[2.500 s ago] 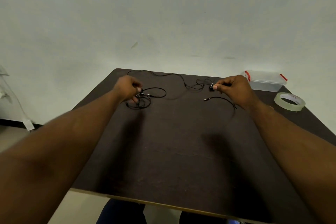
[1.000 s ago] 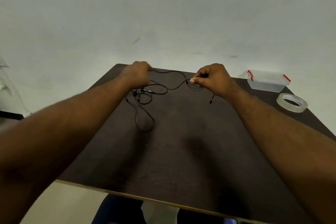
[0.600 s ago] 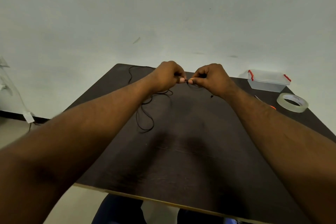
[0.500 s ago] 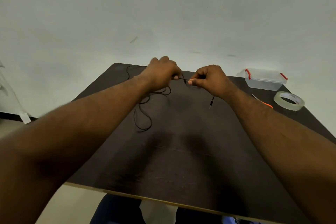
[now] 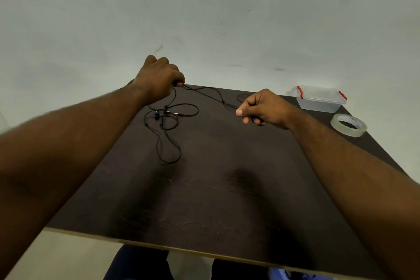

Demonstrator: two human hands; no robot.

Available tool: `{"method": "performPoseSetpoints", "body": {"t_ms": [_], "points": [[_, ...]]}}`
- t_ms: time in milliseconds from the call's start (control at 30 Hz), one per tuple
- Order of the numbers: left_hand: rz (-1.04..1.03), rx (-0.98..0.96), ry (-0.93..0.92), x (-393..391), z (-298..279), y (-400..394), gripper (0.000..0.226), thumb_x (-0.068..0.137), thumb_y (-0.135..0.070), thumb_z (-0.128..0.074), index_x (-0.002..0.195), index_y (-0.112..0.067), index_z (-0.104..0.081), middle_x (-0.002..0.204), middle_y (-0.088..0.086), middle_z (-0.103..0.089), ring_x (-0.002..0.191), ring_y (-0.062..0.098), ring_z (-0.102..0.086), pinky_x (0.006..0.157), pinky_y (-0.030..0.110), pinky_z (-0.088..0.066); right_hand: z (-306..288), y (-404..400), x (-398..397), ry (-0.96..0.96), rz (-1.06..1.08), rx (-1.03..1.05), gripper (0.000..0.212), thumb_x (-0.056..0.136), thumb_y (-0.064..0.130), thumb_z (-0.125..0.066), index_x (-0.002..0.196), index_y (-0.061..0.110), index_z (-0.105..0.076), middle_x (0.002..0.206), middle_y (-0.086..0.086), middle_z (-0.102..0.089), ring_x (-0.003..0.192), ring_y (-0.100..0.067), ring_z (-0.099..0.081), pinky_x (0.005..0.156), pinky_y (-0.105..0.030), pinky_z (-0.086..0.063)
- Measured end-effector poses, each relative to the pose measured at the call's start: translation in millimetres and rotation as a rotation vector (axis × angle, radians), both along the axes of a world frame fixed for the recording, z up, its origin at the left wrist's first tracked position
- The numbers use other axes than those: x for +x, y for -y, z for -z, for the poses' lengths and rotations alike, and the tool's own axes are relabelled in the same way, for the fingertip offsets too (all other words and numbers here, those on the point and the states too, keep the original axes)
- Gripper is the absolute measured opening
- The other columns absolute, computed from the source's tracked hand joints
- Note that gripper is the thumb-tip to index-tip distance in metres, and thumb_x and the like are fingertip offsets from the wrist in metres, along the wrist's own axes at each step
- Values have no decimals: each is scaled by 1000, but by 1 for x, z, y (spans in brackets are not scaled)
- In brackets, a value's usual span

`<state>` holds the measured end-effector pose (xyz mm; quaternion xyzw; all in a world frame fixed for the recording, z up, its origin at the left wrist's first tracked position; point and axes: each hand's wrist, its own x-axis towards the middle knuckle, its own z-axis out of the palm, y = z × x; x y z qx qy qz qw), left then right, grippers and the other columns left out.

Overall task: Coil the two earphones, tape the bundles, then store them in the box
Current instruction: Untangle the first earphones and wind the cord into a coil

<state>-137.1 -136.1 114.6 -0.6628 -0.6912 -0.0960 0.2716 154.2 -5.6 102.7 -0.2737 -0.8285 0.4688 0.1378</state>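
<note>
A black earphone cable (image 5: 209,96) is stretched taut between my two hands above the dark table (image 5: 204,200). My left hand (image 5: 159,77) is raised at the far left corner, fingers closed on one end of it. My right hand (image 5: 263,109) pinches the other end near the far middle. A second black earphone (image 5: 168,120) lies in loose tangled loops on the table below my left hand. A clear plastic box (image 5: 320,101) with red clips and its lid on sits at the far right corner. A roll of clear tape (image 5: 348,125) lies just in front of it.
A pale wall rises behind the table. My knees show under the table's near edge (image 5: 181,249). Both forearms reach across the table's left and right sides.
My hands were together at the far middle half a second ago. They have pulled apart, the left hand going up and to the left, drawing the cable straight between them.
</note>
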Motion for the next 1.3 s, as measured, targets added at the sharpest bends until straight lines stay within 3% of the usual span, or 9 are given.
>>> {"method": "performPoseSetpoints", "body": {"t_ms": [233,367,567,700,867,967,1067,1233,1300], "points": [[-29,47,9,-1,9,-2,18,94,-16,-57,100,-26,-71,98,-3,-70,97,25,-51,85,41,-27,-2,11,-1,150,-133,-297,22,82,24,-68,88,3,-72,80,-15,-73,56,-13,-66,50,-24,-55],[-58,95,155,7,9,-8,21,94,-13,-53,96,-25,-70,95,-3,-70,97,26,-50,80,38,-23,-6,29,-3,110,-319,-519,20,86,21,-63,91,5,-74,86,-16,-74,69,-18,-72,60,-29,-59],[-79,117,601,40,11,-23,18,93,-20,-53,89,-33,-66,100,-13,-67,107,15,-53,82,34,-19,-21,74,-23,-457,-525,-722,21,89,19,-54,96,9,-72,93,-12,-75,85,-21,-73,80,-40,-58],[91,-94,783,62,15,-22,12,95,-21,-51,95,-24,-63,96,-3,-63,100,19,-61,91,40,-43,-37,82,-33,-770,-549,-750,20,88,16,-54,95,7,-72,104,-14,-73,102,-26,-69,89,-40,-55],[340,-322,1012,81,22,-10,18,99,-14,-51,82,-16,-57,68,3,-63,63,10,-63,70,28,-51,-38,58,-44,-1022,-63,-439,16,92,1,-57,96,5,-71,106,-11,-72,115,-26,-62,104,-33,-44],[318,-294,1010,78,20,-7,17,100,-17,-49,87,-22,-60,65,-1,-56,54,6,-56,55,23,-50,-24,36,-34,-722,150,31,14,91,1,-60,97,-5,-70,109,-11,-71,108,-8,-65,94,-20,-48],[274,-262,810,75,8,-7,15,98,-22,-52,90,-24,-64,77,-6,-64,65,6,-59,61,19,-45,-2,24,-26,-335,66,342,19,91,3,-62,87,-14,-69,105,-15,-72,102,7,-62,89,-19,-51],[270,-391,539,83,-5,-9,9,96,-23,-56,92,-23,-65,79,-19,-56,74,-2,-53,64,17,-37,16,20,-27,-174,13,391,16,91,9,-64,95,-3,-73,100,4,-73,103,9,-61,82,-5,-46],[259,-385,485,83,-12,-9,11,96,-23,-56,95,-20,-67,77,-20,-55,71,-1,-52,64,20,-38,19,18,-25,-158,30,343,17,90,11,-65,91,-4,-73,89,14,-72,104,-5,-65,82,-15,-52]]}}
